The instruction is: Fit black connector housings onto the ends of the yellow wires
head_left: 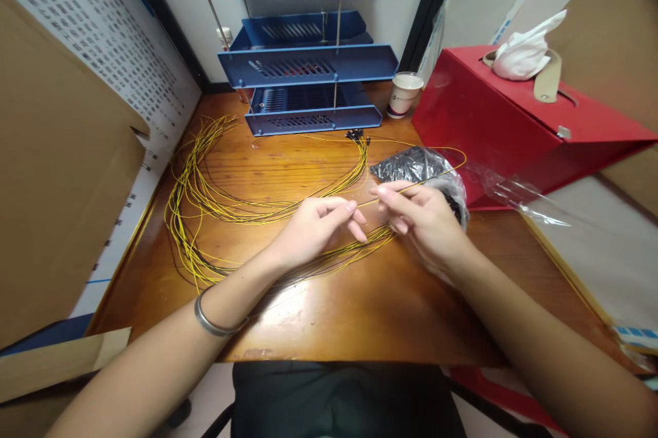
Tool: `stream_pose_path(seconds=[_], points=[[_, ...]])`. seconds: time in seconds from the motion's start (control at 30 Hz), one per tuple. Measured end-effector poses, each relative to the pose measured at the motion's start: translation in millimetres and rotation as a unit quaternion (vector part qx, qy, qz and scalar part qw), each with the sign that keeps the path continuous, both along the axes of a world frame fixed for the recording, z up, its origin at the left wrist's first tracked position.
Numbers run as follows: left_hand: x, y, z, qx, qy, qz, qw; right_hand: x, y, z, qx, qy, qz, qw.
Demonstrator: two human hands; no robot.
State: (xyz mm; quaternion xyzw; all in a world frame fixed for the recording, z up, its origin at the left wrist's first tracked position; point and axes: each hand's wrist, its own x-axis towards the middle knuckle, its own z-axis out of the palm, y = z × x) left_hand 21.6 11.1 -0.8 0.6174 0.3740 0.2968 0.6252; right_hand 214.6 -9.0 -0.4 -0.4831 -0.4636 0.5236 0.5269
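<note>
Single head-worn view, looking forward and down, close over the wooden desk (329, 314), hands (313, 225) centred

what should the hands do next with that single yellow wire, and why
Probably draw the single yellow wire leftward to free its far end. Both the left hand and right hand pinch it above the wooden table, and it curves back over the bag of black parts, apart from the wire bundle.

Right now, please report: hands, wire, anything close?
Left hand and right hand both pinch one yellow wire. Wire bundle loose on desk. Black bag right behind right hand.
</note>
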Motion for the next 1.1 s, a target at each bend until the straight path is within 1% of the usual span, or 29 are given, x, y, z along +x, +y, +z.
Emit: stream_pose_path(seconds=[0.1, 0.2, 0.27, 0.33, 0.43, 0.57, 0.73, 0.9, 1.1], points=[[0.5, -1.9, 1.8, 0.026, -0.011, -0.011, 1.000, -4.6, -4.7, -0.4, 0.030, -0.066, 0.034, 0.997], [0.7, -2.2, 2.0, 0.025, -0.005, -0.010, 1.000, -5.2, -5.0, 0.4, 0.053, -0.098, 0.033, 0.993], [0.8, -1.7, 1.1, 0.020, -0.005, 0.009, 1.000, -4.0, -3.8, 0.1, 0.062, -0.100, 0.019, 0.993], [1.0, -1.6, 0.6, 0.031, -0.018, 0.032, 0.999, -2.7, -3.0, -0.7, 0.060, -0.089, 0.002, 0.994], [1.6, -3.5, 1.1, 0.077, -0.015, 0.066, 0.995, -2.2, -3.4, -1.8, 0.050, -0.073, -0.019, 0.996], [2.6, -7.2, 0.8, 0.150, 0.035, 0.109, 0.982, -2.9, -4.3, -1.7, 0.043, -0.064, -0.014, 0.997], [2.5, -7.1, -3.1, 0.183, 0.032, 0.104, 0.977, -4.9, -5.0, 0.9, 0.054, -0.079, 0.002, 0.995], [1.3, -6.6, -4.4, 0.207, 0.054, 0.106, 0.971, -7.3, -7.5, 4.2, 0.056, -0.105, 0.024, 0.993], [0.8, -8.5, -2.7, 0.199, 0.062, 0.096, 0.973, -8.6, -9.2, 3.0, 0.061, -0.129, 0.018, 0.990]])
